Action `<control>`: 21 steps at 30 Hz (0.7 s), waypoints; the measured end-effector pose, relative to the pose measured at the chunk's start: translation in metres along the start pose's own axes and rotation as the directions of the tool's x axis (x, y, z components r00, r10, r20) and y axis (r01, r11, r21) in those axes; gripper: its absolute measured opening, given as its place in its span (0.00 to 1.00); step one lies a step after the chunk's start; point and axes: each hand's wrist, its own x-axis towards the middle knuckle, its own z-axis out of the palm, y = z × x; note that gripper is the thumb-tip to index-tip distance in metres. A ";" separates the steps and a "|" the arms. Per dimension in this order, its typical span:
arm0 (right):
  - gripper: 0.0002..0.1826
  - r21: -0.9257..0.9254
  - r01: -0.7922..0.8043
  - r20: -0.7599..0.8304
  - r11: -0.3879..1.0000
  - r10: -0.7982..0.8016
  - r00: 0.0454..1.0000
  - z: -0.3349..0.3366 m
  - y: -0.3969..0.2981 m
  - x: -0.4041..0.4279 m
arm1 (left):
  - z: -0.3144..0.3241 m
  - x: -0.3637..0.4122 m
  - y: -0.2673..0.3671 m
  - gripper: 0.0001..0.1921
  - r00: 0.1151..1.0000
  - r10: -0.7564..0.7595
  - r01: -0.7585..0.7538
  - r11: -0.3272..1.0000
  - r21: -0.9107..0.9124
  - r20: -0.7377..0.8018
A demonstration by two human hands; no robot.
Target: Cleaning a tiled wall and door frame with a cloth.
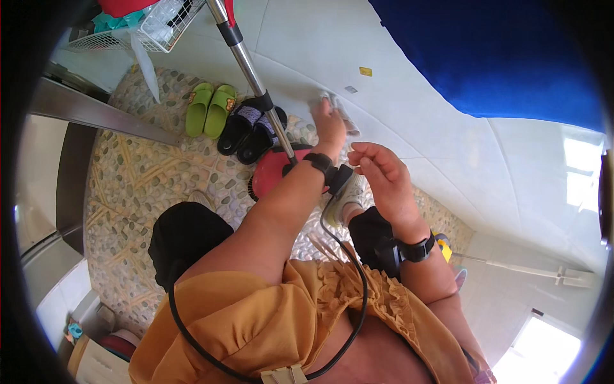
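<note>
My left hand (330,126) grips a crumpled pale cloth (351,124) against the lower part of a white tiled wall (403,129). The fingers are slightly blurred, and part of the cloth is hidden behind them. To the right and a little nearer to me, my right hand (383,180) hangs in front of the wall, its fingers loosely bent and nothing held. A metal pole (252,67) slants down beside my left forearm to a red push sweeper (269,173), which my forearm partly covers.
Green slippers (211,108) and black slippers (247,129) stand on the pebble-patterned floor (129,168), left of the pole. A white wire basket (165,36) holds plastic bags. Blue fabric (503,57) hangs at upper right. A metal post (110,113) rises at left. A black cable (362,293) crosses my torso.
</note>
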 end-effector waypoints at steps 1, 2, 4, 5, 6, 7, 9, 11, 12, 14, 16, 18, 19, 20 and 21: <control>0.14 -0.037 -0.005 -0.032 0.999 0.004 0.999 -0.003 -0.001 -0.002 | -0.008 0.009 0.013 0.19 0.998 0.008 -0.012 0.998 -0.060 -0.067; 0.14 -0.073 -0.012 -0.064 0.997 0.008 0.998 -0.007 -0.001 -0.005 | -0.015 0.029 0.027 0.22 0.984 0.054 -0.060 0.998 -0.036 -0.169; 0.13 -0.072 -0.032 -0.083 0.997 0.026 0.996 -0.010 -0.002 -0.010 | -0.048 0.074 0.080 0.24 0.929 0.122 -0.176 0.976 -0.126 -0.349; 0.12 -0.066 -0.053 -0.100 0.996 0.047 0.994 -0.008 -0.003 -0.010 | -0.069 0.098 0.104 0.24 0.915 0.185 -0.230 0.969 -0.088 -0.357; 0.12 -0.065 -0.048 -0.095 0.997 0.041 0.995 -0.005 -0.003 -0.010 | -0.077 0.113 0.116 0.24 0.853 0.268 -0.288 0.957 0.026 -0.448; 0.12 -0.066 -0.052 -0.096 0.996 0.046 0.994 -0.003 -0.002 -0.010 | -0.077 0.115 0.116 0.24 0.850 0.271 -0.291 0.956 0.027 -0.452; 0.13 -0.074 -0.050 -0.099 0.996 0.042 0.994 -0.001 0.000 -0.007 | -0.068 0.115 0.119 0.26 0.856 0.215 -0.233 0.972 0.020 -0.471; 0.13 -0.075 -0.030 -0.063 0.997 0.025 0.998 0.000 0.003 -0.004 | -0.053 0.097 0.091 0.25 0.914 0.188 -0.239 0.966 -0.101 -0.361; 0.13 -0.077 -0.023 -0.061 0.997 0.019 0.998 0.004 0.001 -0.004 | -0.046 0.082 0.072 0.23 0.949 0.178 -0.177 0.984 0.028 -0.260; 0.13 -0.050 -0.016 -0.045 0.999 0.014 0.999 0.010 -0.002 -0.001 | -0.033 0.054 0.035 0.25 0.999 -0.006 0.005 1.000 -0.008 -0.031; 0.13 -0.057 -0.009 -0.050 0.998 0.006 0.999 0.011 -0.003 0.000 | -0.040 0.052 0.043 0.26 0.999 -0.034 0.029 0.990 -0.140 -0.027; 0.13 -0.064 0.006 -0.059 0.998 -0.010 0.998 0.007 -0.008 0.001 | -0.054 0.067 0.068 0.27 0.984 0.100 -0.114 0.989 -0.090 -0.149; 0.13 -0.102 0.012 -0.082 0.995 -0.020 0.996 0.007 -0.011 -0.002 | -0.067 0.083 0.093 0.27 0.937 0.215 -0.259 0.957 -0.134 -0.277; 0.12 -0.141 0.014 -0.111 0.990 -0.030 0.993 0.006 -0.012 -0.004 | -0.076 0.098 0.122 0.28 0.883 0.307 -0.357 0.930 -0.083 -0.356; 0.12 -0.133 0.032 -0.111 0.991 -0.046 0.993 0.008 -0.011 -0.004 | -0.092 0.115 0.146 0.29 0.824 0.401 -0.422 0.906 0.038 -0.399</control>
